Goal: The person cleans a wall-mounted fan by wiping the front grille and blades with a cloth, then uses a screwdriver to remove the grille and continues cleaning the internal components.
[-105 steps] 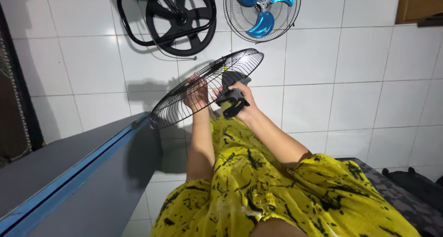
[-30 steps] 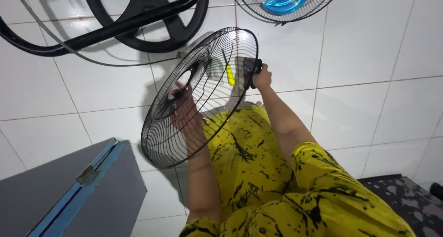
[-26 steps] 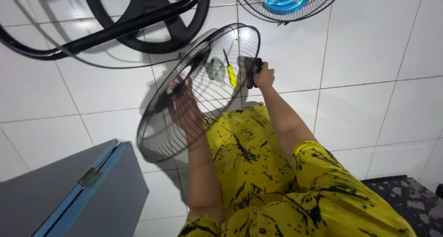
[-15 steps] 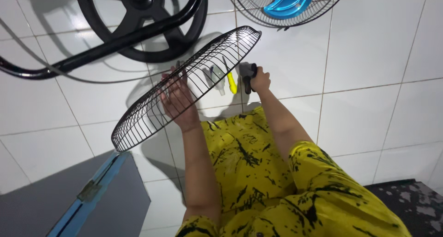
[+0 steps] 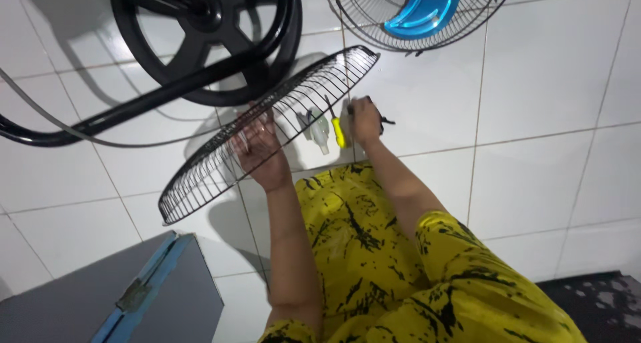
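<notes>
Over the white tiles, the left hand (image 5: 262, 149) grips a tilted, round black wire fan guard (image 5: 267, 133).

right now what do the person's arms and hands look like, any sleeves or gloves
Both hands, left and right, are bare: no gloves, and no rings or watch that I can make out. The forearms are uncovered too. The only clothing in view is a loose yellow garment with black brush-like streaks, lying over the lap.
</notes>
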